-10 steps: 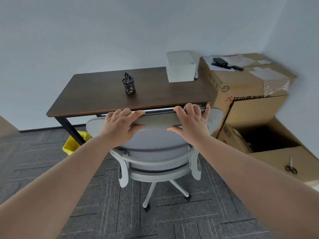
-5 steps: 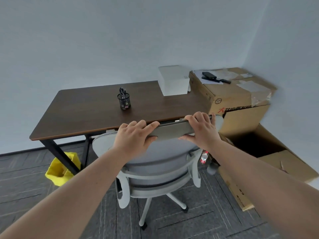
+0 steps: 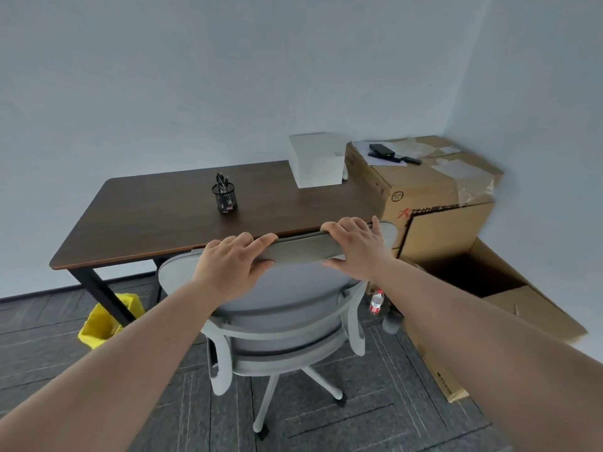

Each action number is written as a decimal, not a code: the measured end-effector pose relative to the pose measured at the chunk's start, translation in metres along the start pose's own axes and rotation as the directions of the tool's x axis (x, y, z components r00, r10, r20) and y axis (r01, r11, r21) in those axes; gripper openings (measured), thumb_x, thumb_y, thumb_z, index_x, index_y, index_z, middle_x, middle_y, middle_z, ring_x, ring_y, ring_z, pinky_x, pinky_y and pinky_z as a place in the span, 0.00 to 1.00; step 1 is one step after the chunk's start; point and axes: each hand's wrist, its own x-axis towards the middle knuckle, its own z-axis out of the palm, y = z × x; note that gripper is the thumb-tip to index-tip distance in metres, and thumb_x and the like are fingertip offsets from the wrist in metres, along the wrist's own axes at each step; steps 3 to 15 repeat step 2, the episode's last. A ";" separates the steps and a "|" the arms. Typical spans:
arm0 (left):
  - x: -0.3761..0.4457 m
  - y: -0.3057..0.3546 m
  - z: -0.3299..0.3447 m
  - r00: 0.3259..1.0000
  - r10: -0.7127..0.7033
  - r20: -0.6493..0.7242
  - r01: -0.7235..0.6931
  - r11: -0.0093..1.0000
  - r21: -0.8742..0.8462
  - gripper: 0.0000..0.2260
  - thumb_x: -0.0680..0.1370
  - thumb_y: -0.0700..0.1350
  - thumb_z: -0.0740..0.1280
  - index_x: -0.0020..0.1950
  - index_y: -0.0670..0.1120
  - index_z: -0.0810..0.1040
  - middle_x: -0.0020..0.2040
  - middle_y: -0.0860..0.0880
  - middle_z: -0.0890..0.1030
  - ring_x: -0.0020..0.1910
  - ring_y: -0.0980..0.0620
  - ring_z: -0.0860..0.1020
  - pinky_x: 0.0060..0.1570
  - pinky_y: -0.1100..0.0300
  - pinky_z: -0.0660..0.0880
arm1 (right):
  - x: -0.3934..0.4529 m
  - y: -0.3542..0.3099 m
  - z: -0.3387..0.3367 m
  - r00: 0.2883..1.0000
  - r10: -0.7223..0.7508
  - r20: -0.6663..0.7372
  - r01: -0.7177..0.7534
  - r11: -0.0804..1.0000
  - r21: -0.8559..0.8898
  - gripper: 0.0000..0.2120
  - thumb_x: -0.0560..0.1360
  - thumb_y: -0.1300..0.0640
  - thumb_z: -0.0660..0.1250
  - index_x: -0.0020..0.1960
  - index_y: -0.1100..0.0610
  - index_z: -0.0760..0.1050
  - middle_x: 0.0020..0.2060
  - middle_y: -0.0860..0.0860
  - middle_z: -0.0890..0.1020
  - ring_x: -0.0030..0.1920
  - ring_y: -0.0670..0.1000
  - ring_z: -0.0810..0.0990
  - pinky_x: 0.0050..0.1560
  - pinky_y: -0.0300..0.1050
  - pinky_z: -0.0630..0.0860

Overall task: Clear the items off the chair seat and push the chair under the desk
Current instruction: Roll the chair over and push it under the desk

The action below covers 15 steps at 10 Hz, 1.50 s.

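A grey office chair (image 3: 280, 308) stands with its back toward me, its top edge level with the front edge of the dark wooden desk (image 3: 156, 207). My left hand (image 3: 233, 259) and my right hand (image 3: 355, 244) both grip the top of the chair's backrest, fingers curled over it. The seat is hidden behind the backrest and under the desk. On the desk stand a black mesh pen holder (image 3: 224, 198) and a white box (image 3: 316, 164).
Stacked cardboard boxes (image 3: 424, 194) fill the right corner, with an open box (image 3: 489, 282) on the floor beside the chair. A small bottle (image 3: 376, 301) stands by the boxes. A yellow bin (image 3: 104, 321) sits under the desk's left leg. Grey carpet lies behind the chair.
The view has shifted and risen, so the desk and the wall show more. Both hands keep their grip on the backrest, and the chair stays against the desk's edge.
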 end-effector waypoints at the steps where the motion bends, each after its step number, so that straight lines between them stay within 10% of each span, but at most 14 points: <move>1: -0.002 0.005 -0.007 0.998 -0.031 0.052 0.032 0.999 -0.007 0.23 0.78 0.59 0.58 0.72 0.57 0.64 0.51 0.51 0.78 0.52 0.46 0.79 0.51 0.52 0.73 | -0.005 0.000 -0.011 0.997 -0.042 0.066 0.040 0.999 0.024 0.32 0.75 0.43 0.64 0.74 0.45 0.54 0.69 0.50 0.66 0.74 0.55 0.58 0.73 0.68 0.47; 15: -0.001 0.006 -0.009 0.994 -0.063 0.089 0.063 0.998 0.003 0.23 0.78 0.60 0.57 0.73 0.58 0.61 0.53 0.51 0.77 0.55 0.47 0.77 0.54 0.51 0.71 | -0.010 0.014 -0.021 0.998 -0.046 0.042 0.044 0.997 0.063 0.33 0.75 0.47 0.65 0.75 0.45 0.52 0.72 0.49 0.63 0.75 0.53 0.57 0.74 0.65 0.50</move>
